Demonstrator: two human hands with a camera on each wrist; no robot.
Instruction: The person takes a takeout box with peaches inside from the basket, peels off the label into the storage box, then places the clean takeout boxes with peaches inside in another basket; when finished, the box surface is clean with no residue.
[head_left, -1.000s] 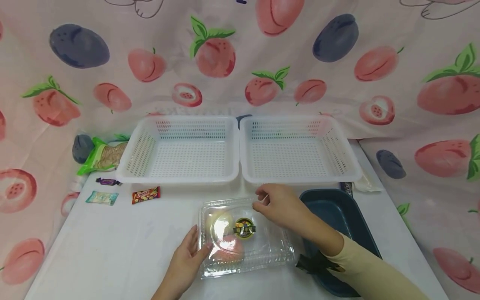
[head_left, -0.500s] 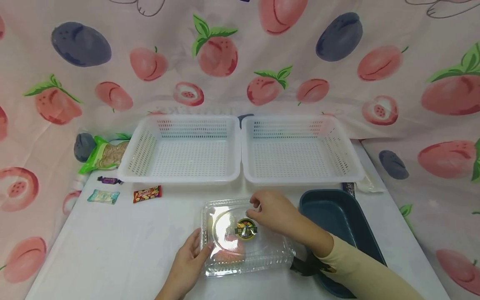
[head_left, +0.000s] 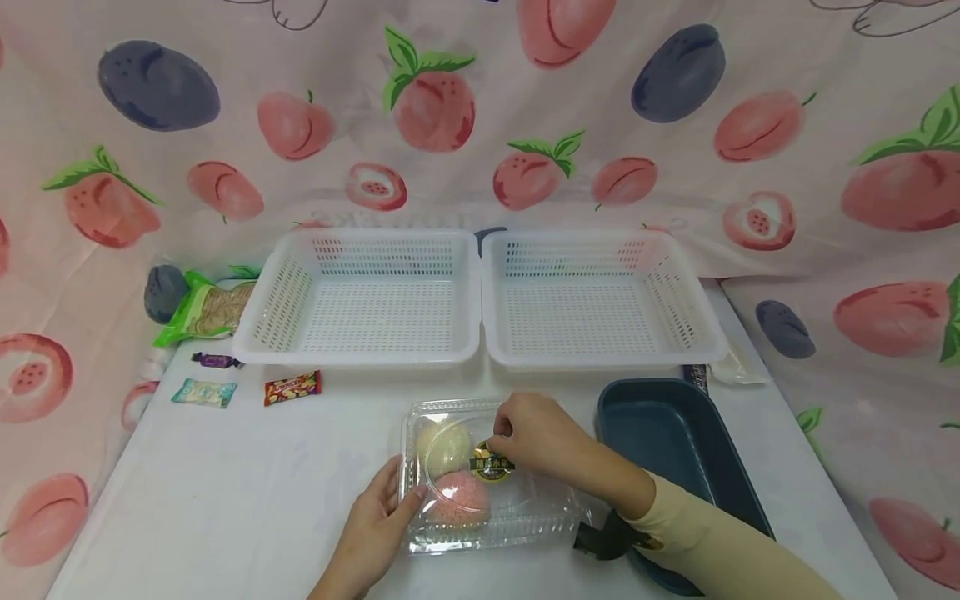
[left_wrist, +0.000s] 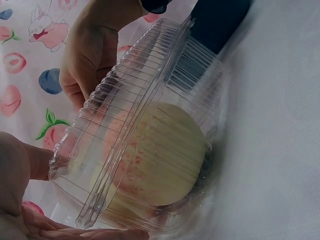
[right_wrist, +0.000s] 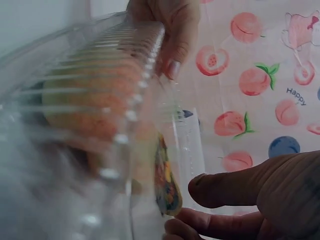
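Lower centre, left hand [head_left: 372, 533] steadies the clear box [head_left: 491, 512]; right hand [head_left: 534, 435] fingers pinch its round sticker [head_left: 491, 463], writing unreadable

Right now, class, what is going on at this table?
A person works on a clear plastic box with a pink bun and a pale bun inside. The left hand steadies its left edge; the right hand pinches the lid near the round sticker. Two white baskets stand behind, a dark blue tray to the right, wrapped snacks to the left.
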